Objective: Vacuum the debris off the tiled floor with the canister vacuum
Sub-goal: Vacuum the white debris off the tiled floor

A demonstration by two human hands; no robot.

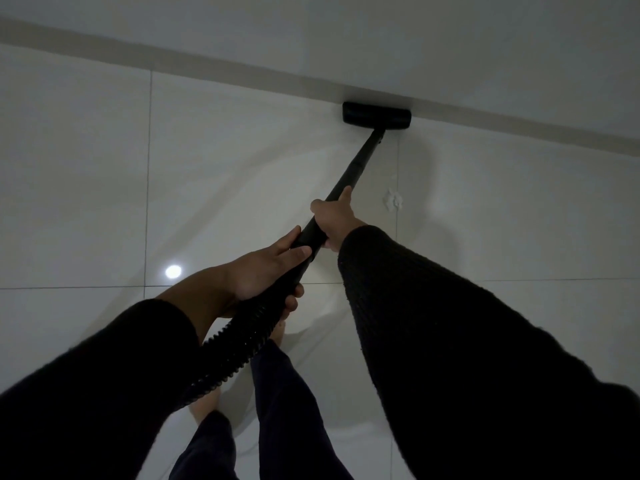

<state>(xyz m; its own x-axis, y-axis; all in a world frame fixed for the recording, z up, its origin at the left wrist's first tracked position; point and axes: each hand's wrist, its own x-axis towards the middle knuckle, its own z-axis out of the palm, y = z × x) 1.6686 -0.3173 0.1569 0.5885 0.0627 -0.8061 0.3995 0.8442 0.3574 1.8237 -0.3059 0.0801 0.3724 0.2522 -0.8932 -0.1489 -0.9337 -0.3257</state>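
A black vacuum wand point(360, 159) runs from my hands up to a black floor head point(376, 115), which sits on the pale tiled floor point(86, 168) right against the baseboard. My right hand point(334, 220) grips the wand's middle part. Lower down, my left hand point(266, 271) holds the wand's end where the ribbed black hose point(239, 344) joins it. A small white scrap of debris point(393, 199) lies on the tile to the right of the wand, near my right hand. The canister is out of view.
A beige baseboard point(173, 55) and white wall point(415, 29) cross the top of the view. My bare feet point(204, 410) and dark trouser legs stand on the floor below the hose. A ceiling light reflects off the tile point(173, 271) at the left.
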